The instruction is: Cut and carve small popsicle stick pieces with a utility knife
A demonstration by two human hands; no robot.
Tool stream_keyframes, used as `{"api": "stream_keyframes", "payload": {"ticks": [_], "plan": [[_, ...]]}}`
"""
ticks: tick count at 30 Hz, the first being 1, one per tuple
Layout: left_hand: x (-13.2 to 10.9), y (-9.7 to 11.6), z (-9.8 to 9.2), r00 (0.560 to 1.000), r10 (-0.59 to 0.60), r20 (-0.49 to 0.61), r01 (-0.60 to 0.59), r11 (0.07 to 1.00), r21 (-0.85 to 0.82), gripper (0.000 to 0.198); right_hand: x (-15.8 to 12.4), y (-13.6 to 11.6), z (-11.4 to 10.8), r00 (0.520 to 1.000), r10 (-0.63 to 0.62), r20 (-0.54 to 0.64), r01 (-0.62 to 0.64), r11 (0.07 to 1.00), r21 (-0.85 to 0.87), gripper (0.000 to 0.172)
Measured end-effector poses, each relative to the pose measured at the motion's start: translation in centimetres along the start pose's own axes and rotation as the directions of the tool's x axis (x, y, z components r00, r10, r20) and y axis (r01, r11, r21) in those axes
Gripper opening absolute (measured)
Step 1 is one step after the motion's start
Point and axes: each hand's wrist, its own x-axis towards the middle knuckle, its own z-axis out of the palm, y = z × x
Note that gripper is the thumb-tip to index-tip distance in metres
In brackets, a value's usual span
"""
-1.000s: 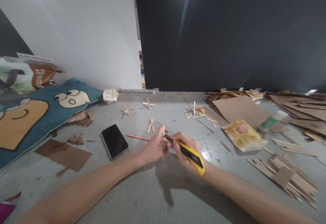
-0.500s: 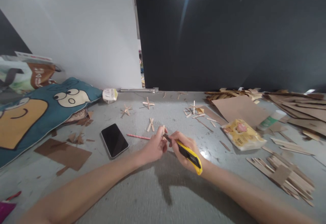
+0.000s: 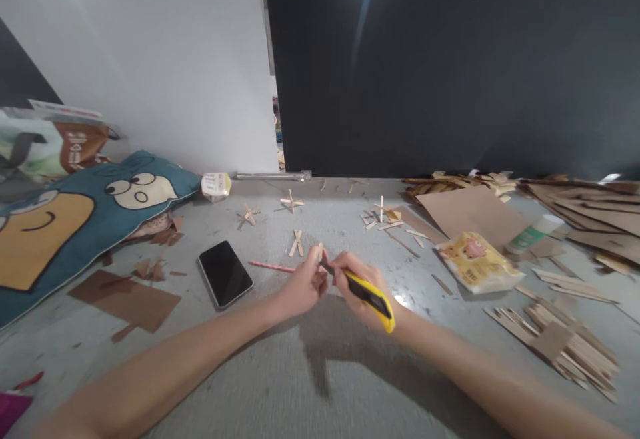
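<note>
Left hand [image 3: 300,287] pinching a small wooden stick [image 3: 321,253] upright between fingertips; right hand [image 3: 359,287] wrapped around a yellow knife [image 3: 369,296], dark tip touching the stick's right edge. Both just right of the phone [image 3: 225,274], low over the grey table [image 3: 300,372]. Best done, at a guess, with short shallow strokes away from the pinching fingers, stick held firm, wrists braced. Pink pencil [image 3: 273,267] lying between phone and hands; crossed sticks [image 3: 297,244] just beyond; yellow packet [image 3: 477,262] and stick pile [image 3: 560,339] well right of the phone; blue cushion [image 3: 75,219] to its left. Compared with a second ago: hands slightly farther up the table, knife tilted flatter, same grips.
</note>
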Motion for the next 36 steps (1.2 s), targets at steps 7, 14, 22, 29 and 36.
{"api": "stream_keyframes", "payload": {"ticks": [7, 14, 22, 29, 36], "plan": [[-0.2, 1.1, 0.2, 0.997, -0.075, -0.007, 0.075, 0.994, -0.076, 0.032, -0.6, 0.5, 1.1, 0.998, -0.056, -0.025, 0.056, 0.998, -0.004, 0.009], [0.0, 0.5, -0.1, 0.998, -0.053, -0.024, 0.051, 0.997, -0.064, 0.034, -0.2, 0.5, 1.4, 0.993, -0.117, -0.029, 0.116, 0.993, -0.028, 0.008], [-0.1, 0.8, 0.2, 0.998, -0.048, -0.028, 0.046, 0.996, -0.08, 0.028, 0.3, 0.2, 0.2, 1.0, -0.007, -0.022, 0.005, 0.999, -0.053, 0.019], [-0.1, 2.2, 0.2, 0.988, -0.143, -0.054, 0.137, 0.985, -0.106, 0.031, -1.3, 2.1, 1.4, 0.992, -0.067, -0.106, 0.063, 0.997, -0.038, 0.014], [-0.1, 1.8, 0.1, 0.971, -0.195, -0.141, 0.176, 0.975, -0.137, 0.03, -0.9, 1.2, 1.4, 0.982, -0.189, -0.004, 0.186, 0.971, -0.149, 0.024]]}}
